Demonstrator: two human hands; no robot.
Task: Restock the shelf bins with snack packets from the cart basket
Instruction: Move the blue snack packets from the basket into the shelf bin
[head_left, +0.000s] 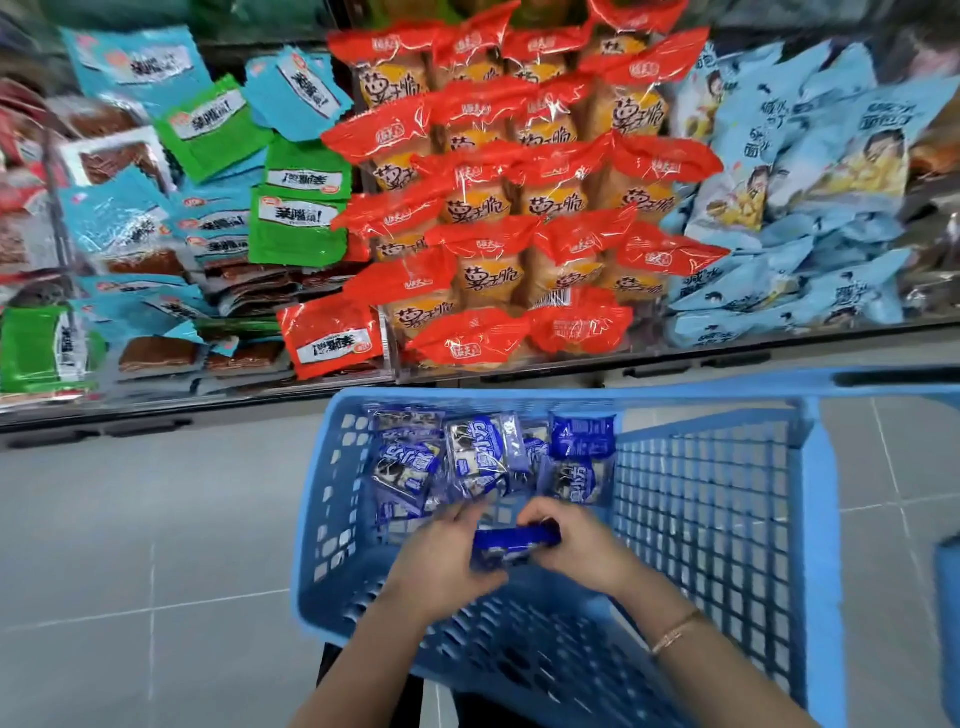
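Observation:
A blue plastic cart basket (815, 519) stands before the shelf and holds several dark blue snack packets (478, 457) at its far end. Both hands are inside the basket over its floor. My left hand (441, 561) and my right hand (576, 540) grip one dark blue packet (514, 540) between them, the left at its left end, the right curled over its right end. The shelf bins above hold red packets (519, 208) in the middle, light blue bags (789, 197) at the right and green and teal packets (208, 182) at the left.
The shelf's front edge (519, 371) runs just beyond the basket's far rim. Grey tiled floor (156, 571) lies to the left of the basket. A second blue object (948, 597) shows at the right edge. A bracelet is on the right wrist.

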